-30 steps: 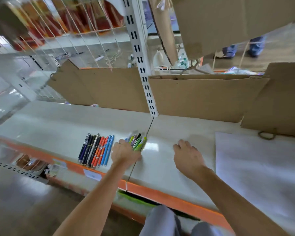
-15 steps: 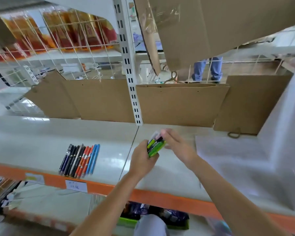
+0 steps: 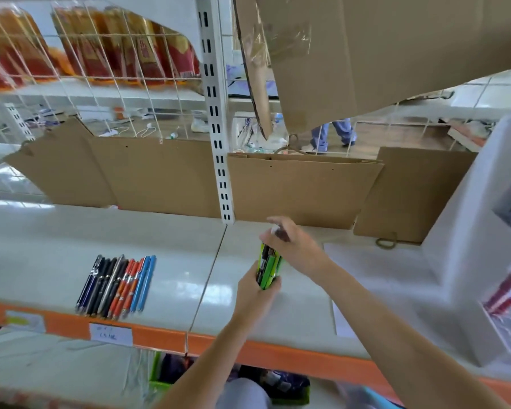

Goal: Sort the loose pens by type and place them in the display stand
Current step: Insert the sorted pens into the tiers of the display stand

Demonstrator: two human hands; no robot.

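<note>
My left hand (image 3: 255, 290) grips a bundle of green and dark pens (image 3: 268, 267), held nearly upright above the white shelf (image 3: 174, 240). My right hand (image 3: 295, 246) pinches the top ends of that same bundle. A row of loose pens (image 3: 117, 286), dark blue, black, silver, orange and light blue, lies side by side on the shelf to the left, near its orange front edge. The white display stand (image 3: 466, 261) rises at the right, with red pens (image 3: 506, 290) in one of its compartments.
Brown cardboard sheets (image 3: 295, 190) lean along the back of the shelf, and another hangs overhead. A white slotted upright (image 3: 219, 149) splits the shelf bays. A price label (image 3: 110, 334) sits on the orange edge. A green bin (image 3: 160, 376) shows on the level below.
My left hand lifted the green bundle off the shelf and carried it right. My right hand rose from the shelf to the bundle's top. The view swung right, revealing the stand.
</note>
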